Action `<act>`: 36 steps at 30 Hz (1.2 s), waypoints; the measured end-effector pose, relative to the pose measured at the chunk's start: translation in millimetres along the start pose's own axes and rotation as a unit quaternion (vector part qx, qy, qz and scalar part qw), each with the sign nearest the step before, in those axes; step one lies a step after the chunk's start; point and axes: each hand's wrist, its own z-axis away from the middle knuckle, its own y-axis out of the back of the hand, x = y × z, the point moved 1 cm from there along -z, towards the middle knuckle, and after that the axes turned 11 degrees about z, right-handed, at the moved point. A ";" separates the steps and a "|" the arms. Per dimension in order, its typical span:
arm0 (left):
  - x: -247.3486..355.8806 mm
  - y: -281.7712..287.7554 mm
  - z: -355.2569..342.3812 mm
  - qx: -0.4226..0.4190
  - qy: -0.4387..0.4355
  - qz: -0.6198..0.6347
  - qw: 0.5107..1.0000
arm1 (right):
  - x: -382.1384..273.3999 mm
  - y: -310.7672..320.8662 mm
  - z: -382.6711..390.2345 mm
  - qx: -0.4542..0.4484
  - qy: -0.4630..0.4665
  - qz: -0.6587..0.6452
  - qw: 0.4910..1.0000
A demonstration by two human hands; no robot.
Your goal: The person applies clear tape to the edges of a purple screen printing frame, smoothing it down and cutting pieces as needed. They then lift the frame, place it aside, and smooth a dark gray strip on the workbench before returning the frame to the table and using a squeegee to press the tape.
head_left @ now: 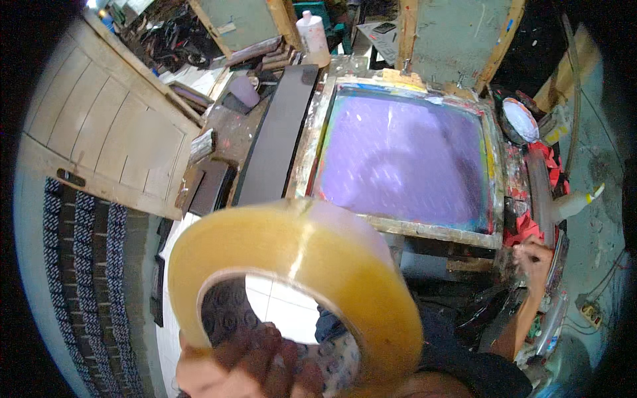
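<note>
My left hand is closed round a large roll of clear yellowish tape, held up close at the lower middle, its fingers through the white-lined core with a printed inner face. Beyond it lies a wooden-framed printing screen with purple mesh and paint-stained edges. My right hand is low at the right, beside the screen's front corner and some crumpled red material; its fingers are curled, and I cannot make out what, if anything, is in them.
A dark board lies left of the screen, with a bottle behind and a purple container beside it. A round tub and squeeze bottle stand at the right. A wooden door and hanging patterned strips are left.
</note>
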 end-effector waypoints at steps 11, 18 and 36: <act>-135.2 -139.5 256.2 -0.098 0.386 -0.172 0.901 | -159.7 70.0 -75.1 0.002 0.279 0.454 0.846; -125.1 -151.8 261.8 -0.033 0.487 -0.095 0.867 | -208.4 57.4 -69.1 -0.026 0.200 0.468 0.860; -1.9 -290.2 89.7 0.055 0.398 0.659 0.635 | -223.7 -33.3 -140.2 -0.076 0.650 0.309 0.691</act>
